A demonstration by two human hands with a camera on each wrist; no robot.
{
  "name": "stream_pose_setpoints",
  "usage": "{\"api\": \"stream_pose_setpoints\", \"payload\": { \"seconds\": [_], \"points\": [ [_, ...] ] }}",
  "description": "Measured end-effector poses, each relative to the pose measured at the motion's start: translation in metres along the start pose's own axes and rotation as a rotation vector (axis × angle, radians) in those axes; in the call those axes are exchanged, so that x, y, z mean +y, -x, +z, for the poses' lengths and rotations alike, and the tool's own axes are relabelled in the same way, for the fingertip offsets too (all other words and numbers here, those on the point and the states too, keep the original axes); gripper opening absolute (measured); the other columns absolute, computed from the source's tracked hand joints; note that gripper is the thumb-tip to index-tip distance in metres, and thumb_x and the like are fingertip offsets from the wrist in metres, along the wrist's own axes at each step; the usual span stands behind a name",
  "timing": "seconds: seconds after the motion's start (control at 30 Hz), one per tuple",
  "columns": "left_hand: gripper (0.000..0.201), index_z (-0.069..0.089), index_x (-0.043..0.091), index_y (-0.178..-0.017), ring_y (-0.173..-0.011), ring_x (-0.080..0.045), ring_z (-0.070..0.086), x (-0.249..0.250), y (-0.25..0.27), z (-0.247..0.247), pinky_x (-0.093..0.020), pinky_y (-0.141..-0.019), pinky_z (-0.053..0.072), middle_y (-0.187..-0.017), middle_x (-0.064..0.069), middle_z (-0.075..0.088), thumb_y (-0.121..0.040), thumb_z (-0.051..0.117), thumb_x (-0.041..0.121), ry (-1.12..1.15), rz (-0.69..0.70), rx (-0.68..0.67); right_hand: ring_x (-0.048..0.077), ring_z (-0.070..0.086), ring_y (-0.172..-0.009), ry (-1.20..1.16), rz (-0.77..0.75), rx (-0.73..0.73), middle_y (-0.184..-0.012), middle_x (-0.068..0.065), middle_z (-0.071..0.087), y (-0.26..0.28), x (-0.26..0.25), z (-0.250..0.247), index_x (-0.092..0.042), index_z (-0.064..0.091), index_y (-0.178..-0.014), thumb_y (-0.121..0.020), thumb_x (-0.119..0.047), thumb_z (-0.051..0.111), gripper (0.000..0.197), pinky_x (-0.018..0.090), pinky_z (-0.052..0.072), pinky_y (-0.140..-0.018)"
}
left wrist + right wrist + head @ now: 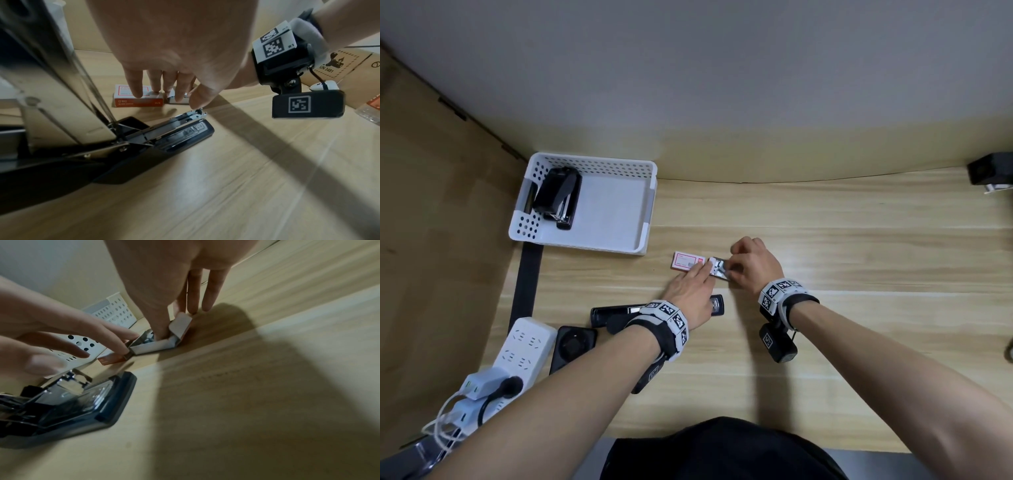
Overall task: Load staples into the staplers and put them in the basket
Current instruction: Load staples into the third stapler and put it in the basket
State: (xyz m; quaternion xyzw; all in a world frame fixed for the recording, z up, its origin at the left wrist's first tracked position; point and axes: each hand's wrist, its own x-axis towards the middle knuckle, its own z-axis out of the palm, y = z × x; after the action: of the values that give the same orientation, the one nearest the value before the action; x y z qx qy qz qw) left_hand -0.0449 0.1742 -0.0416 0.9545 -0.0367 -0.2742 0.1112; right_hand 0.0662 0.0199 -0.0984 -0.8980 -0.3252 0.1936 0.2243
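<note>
A red-and-white staple box (686, 262) lies on the wooden table, its white inner tray (717, 269) slid out to the right. My left hand (703, 272) presses straight fingers (135, 87) on the box sleeve and tray edge. My right hand (729, 269) curls over the tray (152, 345), its thumb dug in among the silver staples (147, 339) and pinching them. An open black stapler (616, 311) lies under my left wrist, its magazine (185, 116) exposed. Another black stapler (558, 198) lies in the white perforated basket (616, 171) at the back left.
A white power strip (524, 346) with plugs and a black device (573, 346) sit at the table's front left. A black strap (527, 281) runs below the basket. A black object (989, 171) stands far right. A cardboard box (349, 68) is to the right.
</note>
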Motion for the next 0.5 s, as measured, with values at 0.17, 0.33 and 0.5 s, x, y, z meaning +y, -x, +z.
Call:
{"api": "stream_pose_setpoints", "payload": {
  "seconds": [0.17,0.33,0.5],
  "points": [
    [0.052,0.044,0.008,-0.138,-0.147,-0.025,0.014,-0.002,0.003,0.002,-0.039,-0.113,0.03,-0.161,-0.009,0.015,-0.088,0.047,0.021,-0.005,0.004,0.015,0.023,0.048,-0.093,0.018,-0.004,0.029,-0.097,-0.003,0.056,0.001,-0.004,0.002,-0.023,0.074,-0.081,-0.075,-0.041,0.073,0.019,0.038,0.048,-0.075],
    [0.049,0.044,0.007,-0.137,-0.148,-0.026,0.012,-0.002,0.011,0.002,-0.039,-0.114,0.028,-0.161,-0.01,0.015,-0.09,0.047,0.021,-0.002,0.015,0.009,0.023,0.049,-0.093,0.041,0.03,0.031,-0.098,-0.003,0.057,0.002,-0.01,0.005,-0.023,0.074,-0.081,-0.077,-0.047,0.067,0.025,0.037,0.046,-0.077],
    [0.046,0.046,0.007,-0.135,-0.148,-0.025,0.015,-0.002,0.02,0.002,-0.039,-0.115,0.026,-0.16,-0.009,0.018,-0.091,0.046,0.019,0.032,0.024,0.033,0.025,0.049,-0.095,0.033,0.034,0.034,-0.099,0.0,0.059,0.003,-0.012,0.003,-0.018,0.074,-0.083,-0.081,-0.035,0.069,0.018,0.04,0.047,-0.078]
  ]
}}
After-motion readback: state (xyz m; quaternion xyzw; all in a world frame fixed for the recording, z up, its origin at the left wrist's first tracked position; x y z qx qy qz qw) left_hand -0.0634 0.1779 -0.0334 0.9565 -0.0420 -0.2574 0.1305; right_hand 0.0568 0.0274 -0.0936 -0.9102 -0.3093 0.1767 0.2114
